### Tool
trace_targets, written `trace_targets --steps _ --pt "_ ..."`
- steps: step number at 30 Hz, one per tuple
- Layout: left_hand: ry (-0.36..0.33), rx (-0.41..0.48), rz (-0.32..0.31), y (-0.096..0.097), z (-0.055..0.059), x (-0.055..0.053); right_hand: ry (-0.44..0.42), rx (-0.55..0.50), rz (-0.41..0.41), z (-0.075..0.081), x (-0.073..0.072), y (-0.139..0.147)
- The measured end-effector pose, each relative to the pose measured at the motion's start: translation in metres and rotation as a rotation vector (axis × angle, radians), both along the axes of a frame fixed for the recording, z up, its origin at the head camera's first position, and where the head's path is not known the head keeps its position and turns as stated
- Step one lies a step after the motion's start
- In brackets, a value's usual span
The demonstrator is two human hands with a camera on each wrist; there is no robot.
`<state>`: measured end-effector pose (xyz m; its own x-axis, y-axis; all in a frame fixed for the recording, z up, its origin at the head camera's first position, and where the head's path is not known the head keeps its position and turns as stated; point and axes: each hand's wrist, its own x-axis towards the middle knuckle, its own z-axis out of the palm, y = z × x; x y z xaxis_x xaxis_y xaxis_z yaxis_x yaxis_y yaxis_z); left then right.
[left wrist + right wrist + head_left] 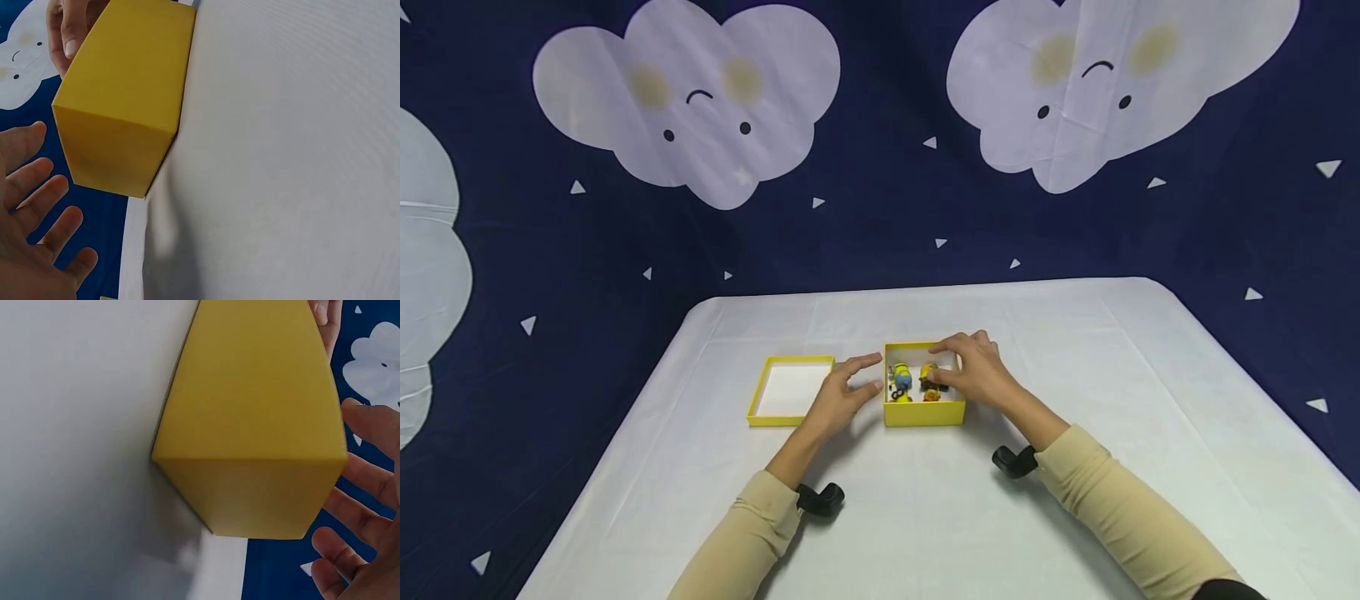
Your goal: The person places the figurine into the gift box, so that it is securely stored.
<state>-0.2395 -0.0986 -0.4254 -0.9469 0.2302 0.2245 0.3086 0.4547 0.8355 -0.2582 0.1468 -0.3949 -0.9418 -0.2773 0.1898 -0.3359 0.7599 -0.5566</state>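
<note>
A yellow box point(923, 414) with a white inside stands uncovered on the table. Several small toy figures lie in it, among them a yellow one with blue point(902, 377) on the left and a yellow-and-dark one point(928, 372) on the right. My right hand point(983, 373) reaches over the right rim, thumb and forefinger apart, the thumb tip right by the yellow-and-dark figure. Just off the left wall is my left hand point(841, 398), its fingers spread and holding nothing. In the right wrist view the box wall point(250, 394) hides the figures.
Left of the box, a shallow yellow-rimmed lid point(762, 421) lies with its white inside up, partly behind the left hand. A white cloth point(925, 517) covers the table. Behind hangs a dark blue curtain point(880, 167) printed with clouds.
</note>
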Motion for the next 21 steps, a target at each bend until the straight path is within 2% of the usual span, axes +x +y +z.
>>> trace_targets --steps 3,7,14,21 --pt "-0.033 -0.001 0.019 -0.003 0.003 0.002 0.031 -0.013 0.018 0.002 0.003 -0.001" --pt "-0.021 0.005 0.021 -0.007 0.006 0.005 0.046 -0.052 0.039 0.006 0.009 -0.005" --pt "-0.027 0.02 0.045 -0.017 0.012 0.012 0.019 -0.09 0.039 0.01 0.018 -0.016" --pt "-0.055 -0.017 0.098 -0.028 0.02 0.021 0.018 -0.102 0.038 0.012 0.025 -0.032"
